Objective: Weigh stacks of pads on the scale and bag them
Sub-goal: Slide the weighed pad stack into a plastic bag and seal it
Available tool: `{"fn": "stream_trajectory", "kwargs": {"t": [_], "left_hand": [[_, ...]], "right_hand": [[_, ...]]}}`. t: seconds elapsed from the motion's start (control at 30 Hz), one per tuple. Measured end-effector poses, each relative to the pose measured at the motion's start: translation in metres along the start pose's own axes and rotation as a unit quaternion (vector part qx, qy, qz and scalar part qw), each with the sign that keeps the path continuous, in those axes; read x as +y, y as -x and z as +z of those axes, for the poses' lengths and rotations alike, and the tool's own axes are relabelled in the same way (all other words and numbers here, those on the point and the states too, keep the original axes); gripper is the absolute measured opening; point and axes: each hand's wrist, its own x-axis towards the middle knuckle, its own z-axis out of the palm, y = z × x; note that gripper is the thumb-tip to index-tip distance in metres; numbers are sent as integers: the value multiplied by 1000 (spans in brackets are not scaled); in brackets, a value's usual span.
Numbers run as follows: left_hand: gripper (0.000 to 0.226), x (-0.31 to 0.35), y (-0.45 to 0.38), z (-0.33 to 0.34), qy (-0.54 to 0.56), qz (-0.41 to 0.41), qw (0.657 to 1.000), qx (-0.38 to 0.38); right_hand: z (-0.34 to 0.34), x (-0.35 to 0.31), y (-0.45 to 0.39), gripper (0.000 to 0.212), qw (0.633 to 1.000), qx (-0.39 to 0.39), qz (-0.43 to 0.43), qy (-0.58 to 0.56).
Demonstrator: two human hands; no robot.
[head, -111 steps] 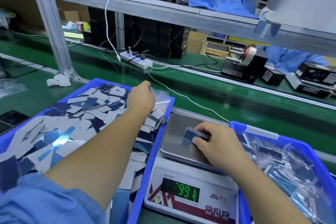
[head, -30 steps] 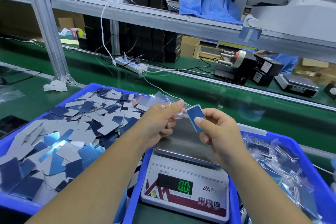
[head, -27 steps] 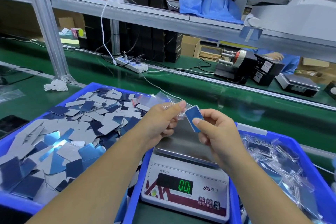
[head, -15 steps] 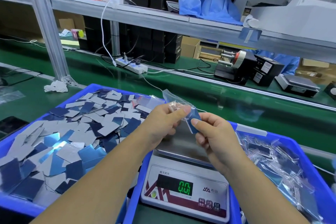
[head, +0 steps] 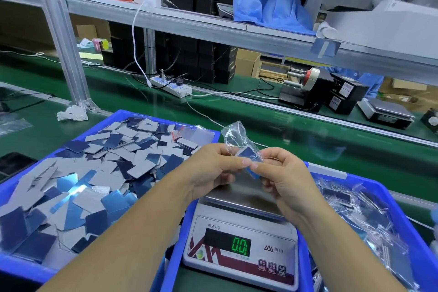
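Your left hand pinches the clear bag at its mouth; your right hand pinches the pad stack, half inside, between both hands above the scale. Keep the mouth wide, push the stack in squarely.

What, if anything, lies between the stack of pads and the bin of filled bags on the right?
Nothing visible blocks it. The stack of pads, partly inside the clear bag, is held by both hands above the scale. The right bin sits open beside it.
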Motion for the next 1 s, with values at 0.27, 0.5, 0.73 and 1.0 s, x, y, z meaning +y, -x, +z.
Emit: {"fn": "stream_trajectory", "kwargs": {"t": [0.27,0.5,0.73,1.0], "left_hand": [[19,5,-1,5,105,65,991,47],[14,-1,2,17,45,61,997,-3],[20,-7,-2,18,31,64,997,26],[23,-2,0,10,72,61,995,-26]], "right_hand": [[8,3,1,13,997,3,-8,-83],[15,5,4,13,990,27,-56,-127],[15,4,6,19,991,-23,-25,-129],[1,1,0,16,988,72,-123,63]]}}
